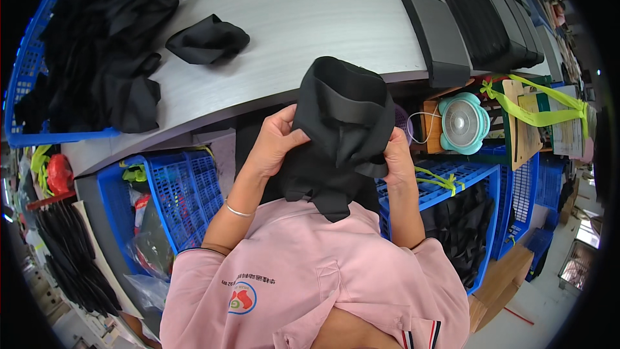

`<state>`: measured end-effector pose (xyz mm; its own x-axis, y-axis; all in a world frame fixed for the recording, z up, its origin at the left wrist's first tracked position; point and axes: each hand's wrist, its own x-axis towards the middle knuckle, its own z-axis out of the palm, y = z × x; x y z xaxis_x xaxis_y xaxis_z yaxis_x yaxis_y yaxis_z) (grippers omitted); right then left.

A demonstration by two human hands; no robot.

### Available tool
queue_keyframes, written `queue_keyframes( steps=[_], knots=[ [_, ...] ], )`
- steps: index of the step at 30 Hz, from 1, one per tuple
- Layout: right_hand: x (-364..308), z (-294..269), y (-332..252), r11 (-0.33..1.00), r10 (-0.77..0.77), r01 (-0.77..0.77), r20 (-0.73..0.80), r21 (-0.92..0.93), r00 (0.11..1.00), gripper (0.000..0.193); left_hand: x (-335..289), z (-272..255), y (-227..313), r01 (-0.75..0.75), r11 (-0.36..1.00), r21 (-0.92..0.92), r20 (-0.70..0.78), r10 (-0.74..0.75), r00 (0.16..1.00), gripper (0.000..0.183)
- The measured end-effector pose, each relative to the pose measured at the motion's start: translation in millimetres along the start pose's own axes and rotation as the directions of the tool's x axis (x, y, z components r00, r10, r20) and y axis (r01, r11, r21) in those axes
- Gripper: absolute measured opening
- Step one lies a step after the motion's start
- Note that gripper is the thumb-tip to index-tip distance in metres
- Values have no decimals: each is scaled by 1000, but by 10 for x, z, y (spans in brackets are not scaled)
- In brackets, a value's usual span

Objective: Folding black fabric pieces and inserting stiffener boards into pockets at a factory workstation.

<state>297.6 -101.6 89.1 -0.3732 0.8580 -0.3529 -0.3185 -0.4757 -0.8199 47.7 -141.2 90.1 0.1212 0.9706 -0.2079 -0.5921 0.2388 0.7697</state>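
Observation:
A black fabric sleeve (345, 106), with its rounded mouth facing up and loose strap ends hanging toward my lap, is stretched between my two hands at the table's front edge. My left hand (279, 139) pinches its left side between thumb and fingers. On the opposite side my right hand (397, 155) grips the edge, its fingertips partly hidden by the cloth. Another folded black fabric piece (208, 40) lies alone on the table, beyond my left hand.
A blue basket (81, 137) heaped with black fabric (110, 45) stands at the left. Flat black padded pieces (434, 35) are stacked at the right of the grey table (310, 10). Under the right edge are a turquoise fan (464, 123) and a blue crate (494, 220); another crate (187, 194) flanks my left arm.

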Motion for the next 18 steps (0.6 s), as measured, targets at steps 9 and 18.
queue_keyframes(
  steps=[9, 18],
  knots=[
    [-150, 138, 8, 980, -188, 170, -202, -104, 961, 24, 72, 162, -123, -35, 912, 408, -124, 93, 988, 42],
    [-196, -97, 120, 980, -160, 140, -151, -139, 976, 17, 57, 146, -152, 10, 918, 397, -26, 0, 1000, 37]
  ],
)
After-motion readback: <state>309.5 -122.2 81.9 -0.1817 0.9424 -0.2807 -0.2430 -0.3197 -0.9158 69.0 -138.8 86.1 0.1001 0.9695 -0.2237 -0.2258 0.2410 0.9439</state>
